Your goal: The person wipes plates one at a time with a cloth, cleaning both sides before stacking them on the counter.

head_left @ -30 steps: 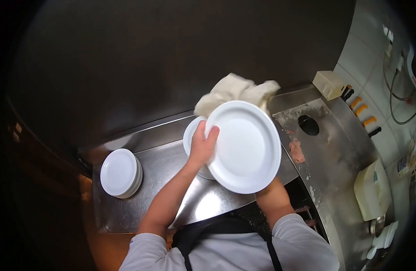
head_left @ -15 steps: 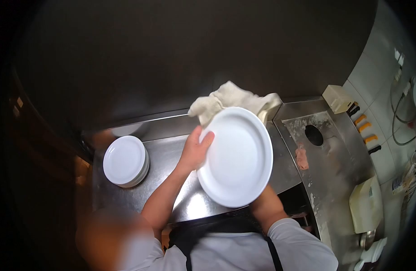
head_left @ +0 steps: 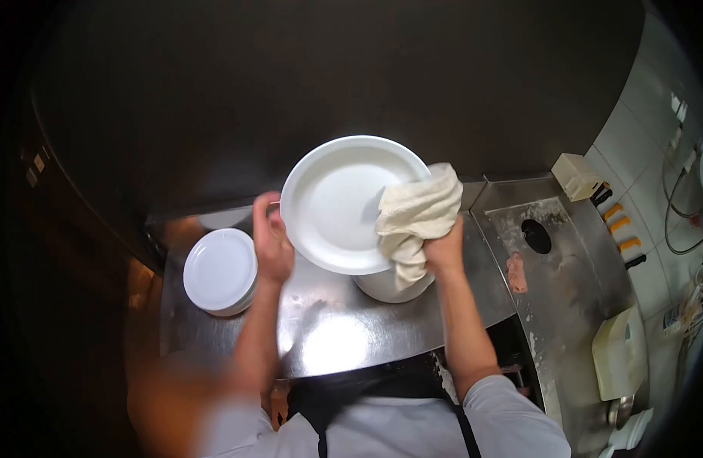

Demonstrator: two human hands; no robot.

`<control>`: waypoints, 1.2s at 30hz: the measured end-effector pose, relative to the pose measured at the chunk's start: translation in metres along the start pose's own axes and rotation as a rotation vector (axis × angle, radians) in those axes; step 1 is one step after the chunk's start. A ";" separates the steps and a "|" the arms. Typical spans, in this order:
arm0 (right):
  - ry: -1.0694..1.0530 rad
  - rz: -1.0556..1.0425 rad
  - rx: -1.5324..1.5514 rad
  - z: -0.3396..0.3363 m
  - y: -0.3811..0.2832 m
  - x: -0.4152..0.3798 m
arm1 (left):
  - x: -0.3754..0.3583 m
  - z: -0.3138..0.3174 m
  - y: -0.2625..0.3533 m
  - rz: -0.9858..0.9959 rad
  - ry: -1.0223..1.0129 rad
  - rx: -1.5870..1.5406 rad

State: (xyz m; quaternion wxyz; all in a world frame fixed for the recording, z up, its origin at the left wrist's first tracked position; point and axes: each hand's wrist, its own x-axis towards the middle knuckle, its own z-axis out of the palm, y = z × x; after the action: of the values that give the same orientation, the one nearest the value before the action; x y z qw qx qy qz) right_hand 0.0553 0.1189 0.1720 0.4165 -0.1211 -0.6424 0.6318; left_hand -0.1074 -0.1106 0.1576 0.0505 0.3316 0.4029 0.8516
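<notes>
Your left hand is closed on the left rim of the white plate, holding it tilted up above the tabletop with its face toward you, while your right hand is bunched tight around a cream cloth pressed against the plate's right edge. The plate lies between your two hands, and the cloth hand is the one on its face. Just below it stands a stack of white dishes, with another pile of plates well apart on the left.
</notes>
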 end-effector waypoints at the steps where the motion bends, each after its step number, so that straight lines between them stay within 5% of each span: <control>1: -0.076 -0.054 -0.059 -0.002 -0.009 0.003 | 0.010 0.016 0.029 -0.141 -0.089 -0.237; 4: -0.107 -0.082 0.017 0.011 -0.013 0.006 | 0.030 0.002 0.025 -0.223 -0.122 0.275; 8: -0.024 0.125 0.387 0.022 0.000 -0.010 | 0.013 -0.005 0.005 -0.188 0.078 0.248; 12: 0.113 0.405 0.685 0.077 0.062 -0.096 | -0.018 0.017 -0.045 -0.252 0.512 0.095; 16: 0.097 0.488 0.623 0.081 0.077 -0.125 | -0.050 0.049 -0.053 -0.244 0.629 -0.068; 19: -0.008 0.292 0.385 0.050 0.087 -0.109 | -0.043 0.016 -0.059 -0.179 0.426 -0.201; 23: -0.066 -0.092 -0.221 0.040 0.057 -0.104 | 0.000 -0.010 -0.041 -0.025 0.417 0.071; 27: -0.289 -0.285 -0.269 0.069 0.050 -0.143 | 0.009 -0.016 -0.063 -0.023 0.624 0.484; 31: -0.656 -0.572 -0.225 0.076 0.029 -0.165 | -0.034 -0.004 -0.074 -0.177 0.560 0.325; 33: -0.680 -0.620 -0.199 0.076 0.016 -0.139 | -0.067 0.019 -0.084 -0.324 0.481 0.225; 36: -0.551 -0.393 -0.189 0.077 0.013 -0.077 | -0.099 0.038 -0.090 -0.476 0.361 0.127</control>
State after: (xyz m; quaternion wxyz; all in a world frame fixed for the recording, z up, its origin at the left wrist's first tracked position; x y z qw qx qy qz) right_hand 0.0454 0.0142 0.1415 0.3281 0.1420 -0.7974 0.4862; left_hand -0.0246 -0.0602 0.0581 0.1554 0.0734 0.5241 0.8341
